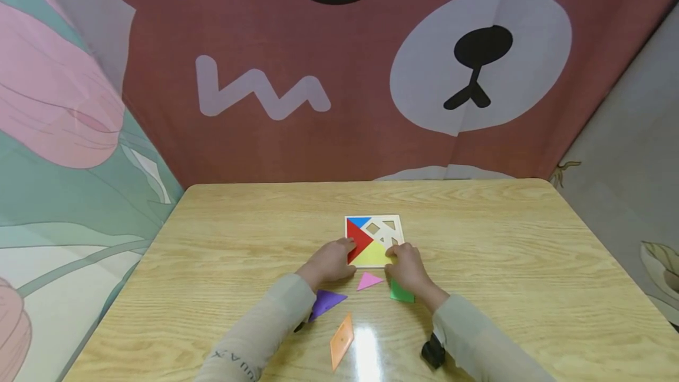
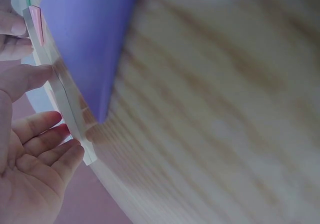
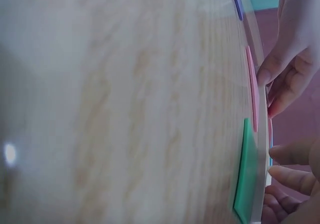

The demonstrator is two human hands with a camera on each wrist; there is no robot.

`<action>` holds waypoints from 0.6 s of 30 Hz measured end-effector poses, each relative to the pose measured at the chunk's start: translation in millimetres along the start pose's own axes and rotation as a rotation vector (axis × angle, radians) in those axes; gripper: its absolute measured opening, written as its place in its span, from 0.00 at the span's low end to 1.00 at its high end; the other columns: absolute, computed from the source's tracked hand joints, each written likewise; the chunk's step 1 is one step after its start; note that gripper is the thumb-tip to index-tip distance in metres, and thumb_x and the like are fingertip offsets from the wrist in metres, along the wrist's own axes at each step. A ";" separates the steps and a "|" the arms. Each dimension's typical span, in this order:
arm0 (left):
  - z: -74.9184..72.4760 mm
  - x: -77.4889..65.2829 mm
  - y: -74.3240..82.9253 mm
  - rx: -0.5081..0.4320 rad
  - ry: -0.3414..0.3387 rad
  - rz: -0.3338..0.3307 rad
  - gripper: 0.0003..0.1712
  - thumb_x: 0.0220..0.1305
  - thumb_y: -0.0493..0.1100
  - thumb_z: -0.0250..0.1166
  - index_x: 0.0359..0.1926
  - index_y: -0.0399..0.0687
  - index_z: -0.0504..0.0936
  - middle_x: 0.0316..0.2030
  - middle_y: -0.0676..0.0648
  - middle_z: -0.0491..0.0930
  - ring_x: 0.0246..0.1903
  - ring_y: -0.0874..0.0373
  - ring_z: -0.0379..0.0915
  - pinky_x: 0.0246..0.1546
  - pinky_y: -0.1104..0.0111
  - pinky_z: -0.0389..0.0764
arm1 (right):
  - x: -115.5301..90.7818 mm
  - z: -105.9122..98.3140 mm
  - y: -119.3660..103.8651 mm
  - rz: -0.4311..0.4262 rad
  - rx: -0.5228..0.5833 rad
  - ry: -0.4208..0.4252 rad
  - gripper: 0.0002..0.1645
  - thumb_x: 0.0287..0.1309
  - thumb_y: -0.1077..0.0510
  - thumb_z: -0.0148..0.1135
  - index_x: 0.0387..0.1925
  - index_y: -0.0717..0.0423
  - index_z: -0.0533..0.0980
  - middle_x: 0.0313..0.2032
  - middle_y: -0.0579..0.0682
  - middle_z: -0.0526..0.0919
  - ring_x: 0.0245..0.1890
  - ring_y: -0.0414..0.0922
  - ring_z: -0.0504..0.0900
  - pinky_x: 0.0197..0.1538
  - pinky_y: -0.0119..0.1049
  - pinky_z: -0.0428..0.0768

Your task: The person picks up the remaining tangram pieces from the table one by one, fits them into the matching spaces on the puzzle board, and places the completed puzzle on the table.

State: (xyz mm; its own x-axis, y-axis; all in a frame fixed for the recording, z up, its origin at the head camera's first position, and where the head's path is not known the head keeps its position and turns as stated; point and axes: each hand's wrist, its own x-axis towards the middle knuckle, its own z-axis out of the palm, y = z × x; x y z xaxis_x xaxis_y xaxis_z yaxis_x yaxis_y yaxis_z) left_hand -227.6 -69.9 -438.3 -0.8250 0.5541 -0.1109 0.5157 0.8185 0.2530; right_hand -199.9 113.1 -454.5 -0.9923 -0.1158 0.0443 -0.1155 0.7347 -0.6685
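A white tangram board [image 1: 381,220] lies mid-table with a blue triangle [image 1: 359,221], a red triangle [image 1: 361,240] and a yellow triangle [image 1: 371,257] set in it. Several cutouts on its right side show no piece. My left hand [image 1: 330,261] holds the board's near left corner, thumb at the near edge and fingertips over the red triangle. Thumb and fingers of my right hand [image 1: 408,268] pinch the near right corner by the yellow triangle. Beneath that hand sits a green piece [image 1: 401,293], partly hidden. Between both hands is a pink triangle [image 1: 369,280].
A purple piece [image 1: 326,302] lies beside the left forearm, which covers part of it. Closer to me is an orange parallelogram [image 1: 342,341]. The wooden table [image 1: 254,217] meets a printed cloth [image 1: 361,146] at its far edge. A black wrist device [image 1: 433,352] hangs under the right sleeve.
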 end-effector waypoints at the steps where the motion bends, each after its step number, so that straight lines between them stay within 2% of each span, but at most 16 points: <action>1: 0.0 -0.1 0.0 0.000 -0.001 -0.001 0.32 0.51 0.46 0.59 0.56 0.37 0.66 0.55 0.43 0.66 0.56 0.53 0.59 0.56 0.67 0.59 | -0.8 0.0 -0.8 -0.005 -0.007 -0.002 0.15 0.38 0.67 0.62 0.35 0.67 0.76 0.33 0.56 0.72 0.37 0.52 0.67 0.41 0.43 0.69; 10: -0.7 -0.8 0.9 -0.007 -0.005 -0.008 0.31 0.51 0.46 0.60 0.56 0.38 0.67 0.55 0.43 0.66 0.56 0.52 0.59 0.56 0.66 0.59 | -7.9 -0.2 -1.9 -0.080 -0.067 0.003 0.17 0.35 0.66 0.62 0.35 0.66 0.76 0.35 0.57 0.72 0.35 0.51 0.67 0.39 0.42 0.69; 18: -1.8 -1.3 1.6 -0.015 -0.002 -0.021 0.31 0.50 0.46 0.60 0.56 0.38 0.67 0.55 0.44 0.67 0.55 0.52 0.60 0.55 0.66 0.60 | -14.7 -1.7 -12.6 -0.114 -0.063 -0.064 0.15 0.38 0.64 0.64 0.34 0.66 0.75 0.34 0.55 0.72 0.35 0.49 0.66 0.39 0.40 0.68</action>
State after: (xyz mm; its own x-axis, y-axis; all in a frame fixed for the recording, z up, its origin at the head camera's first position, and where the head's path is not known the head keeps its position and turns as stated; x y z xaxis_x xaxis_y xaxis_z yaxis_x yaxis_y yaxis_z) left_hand -226.0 -69.6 -436.0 -0.8350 0.5375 -0.1183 0.4950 0.8274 0.2651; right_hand -183.9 106.6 -445.5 -0.9679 -0.2418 0.0686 -0.2320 0.7546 -0.6138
